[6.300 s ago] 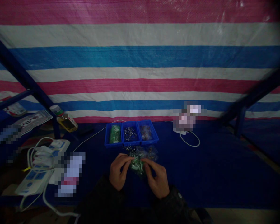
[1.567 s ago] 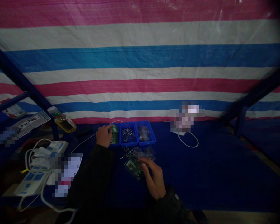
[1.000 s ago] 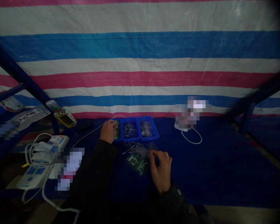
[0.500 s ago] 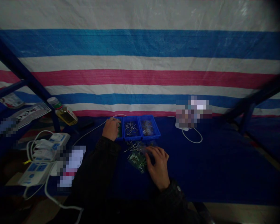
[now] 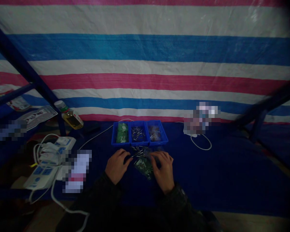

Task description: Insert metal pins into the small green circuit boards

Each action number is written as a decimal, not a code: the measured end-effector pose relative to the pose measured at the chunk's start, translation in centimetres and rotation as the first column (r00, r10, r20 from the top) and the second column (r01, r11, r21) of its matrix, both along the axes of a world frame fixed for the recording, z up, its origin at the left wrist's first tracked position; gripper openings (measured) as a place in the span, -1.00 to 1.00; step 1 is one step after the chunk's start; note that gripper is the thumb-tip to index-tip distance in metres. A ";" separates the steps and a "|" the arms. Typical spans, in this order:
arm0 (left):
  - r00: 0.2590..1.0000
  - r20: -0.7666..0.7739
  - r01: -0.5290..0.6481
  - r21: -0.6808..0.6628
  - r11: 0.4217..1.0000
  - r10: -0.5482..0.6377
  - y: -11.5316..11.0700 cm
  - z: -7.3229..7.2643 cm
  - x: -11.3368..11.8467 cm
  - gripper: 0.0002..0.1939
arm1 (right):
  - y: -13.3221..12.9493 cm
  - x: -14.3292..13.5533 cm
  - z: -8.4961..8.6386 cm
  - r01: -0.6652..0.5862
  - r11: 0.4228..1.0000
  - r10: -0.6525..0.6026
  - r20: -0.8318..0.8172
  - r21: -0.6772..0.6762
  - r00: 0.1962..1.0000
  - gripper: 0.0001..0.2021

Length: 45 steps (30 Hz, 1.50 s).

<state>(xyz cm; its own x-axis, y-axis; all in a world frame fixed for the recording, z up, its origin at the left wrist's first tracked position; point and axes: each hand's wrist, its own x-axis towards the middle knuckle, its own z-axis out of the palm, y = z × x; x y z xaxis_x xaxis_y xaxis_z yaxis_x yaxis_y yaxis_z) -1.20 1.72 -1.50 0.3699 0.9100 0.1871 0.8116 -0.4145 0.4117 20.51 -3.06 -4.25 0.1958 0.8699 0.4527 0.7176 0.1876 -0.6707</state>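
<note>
My left hand [image 5: 117, 165] is at the left edge of a small pile of thin metal pins [image 5: 138, 151], its thumb and forefinger closed at the end of one pin. Opposite it, my right hand [image 5: 163, 170] has curled fingers on a small clear plastic bag [image 5: 148, 151], partly hidden by the fingers. Between the hands lies a green packet [image 5: 144, 167] with pale pieces showing. Just behind stand three joined blue bins: the left bin [image 5: 113, 137] contains green packets, the middle bin [image 5: 139, 142] loose metal pins, and the right bin [image 5: 162, 141] clear bags.
On the left are a power strip [image 5: 33, 180] with white plugs and cables, a blurred-out pale object [image 5: 78, 167], and a bottle of yellow liquid [image 5: 72, 118]. A blurred item with a white cord [image 5: 205, 149] sits at right. Blue frame bars [image 5: 48, 91] flank the blue table [image 5: 222, 180].
My left hand has come out of the left bin toward me, down to the metal pins, uncovering the green packets. My right hand has stayed in nearly the same place. The view has shifted slightly.
</note>
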 end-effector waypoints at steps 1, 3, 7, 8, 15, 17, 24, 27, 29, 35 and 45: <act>1.000 -0.023 -0.001 -0.027 1.000 0.000 -0.1 -0.5 -0.2 -0.88 | -0.1 0.1 -0.1 0.004 1.000 -0.004 -0.014 0.007 1.000 -0.87; 0.999 -0.051 -0.014 -0.056 0.998 0.011 0.1 -0.9 -0.4 -0.90 | -0.1 0.2 -0.3 0.015 1.000 -0.014 -0.032 0.021 0.999 -0.87; 0.998 -0.059 -0.031 -0.067 0.997 0.028 0.3 -0.3 0.0 -0.89 | -0.1 0.1 -0.1 0.017 0.999 -0.016 -0.049 0.033 0.999 -0.86; 0.998 -0.059 -0.029 -0.069 0.997 0.025 0.2 -0.1 0.1 -0.87 | 0.0 0.1 0.0 0.016 0.999 -0.014 -0.050 0.036 0.999 -0.85; 0.999 -0.024 -0.050 -0.057 0.997 0.049 -0.4 1.5 -0.7 -0.84 | 0.0 -0.2 0.6 -0.031 0.995 0.038 -0.070 0.098 0.997 -0.85; 0.997 0.031 -0.067 -0.057 0.996 0.069 -0.6 1.9 -0.9 -0.84 | -0.1 -0.4 0.8 -0.071 0.991 0.079 -0.072 0.111 0.994 -0.85; 0.900 0.436 0.052 -0.101 0.994 -0.003 -2.1 1.7 2.9 -0.83 | -0.6 -0.9 1.4 -0.252 0.966 0.254 -0.034 0.059 0.967 -0.81; 0.855 0.518 0.084 -0.099 0.992 -0.021 -2.7 0.9 4.8 -0.83 | -0.5 -0.9 1.3 -0.261 0.964 0.265 -0.074 0.056 0.961 -0.80; 0.844 0.537 0.085 -0.092 0.992 -0.022 -2.8 0.5 5.5 -0.83 | -0.5 -0.8 1.2 -0.246 0.966 0.254 -0.122 0.079 0.959 -0.82; 0.783 0.622 0.030 -0.025 0.999 -0.008 -2.4 0.0 5.4 -0.86 | -0.6 -0.8 1.0 -0.194 0.970 0.223 -0.216 0.145 0.951 -0.78; 0.708 0.700 0.070 0.062 0.996 -0.094 -2.5 -0.5 4.5 -0.87 | -0.8 -0.9 -0.1 -0.284 0.945 0.300 -0.087 0.162 0.950 -0.75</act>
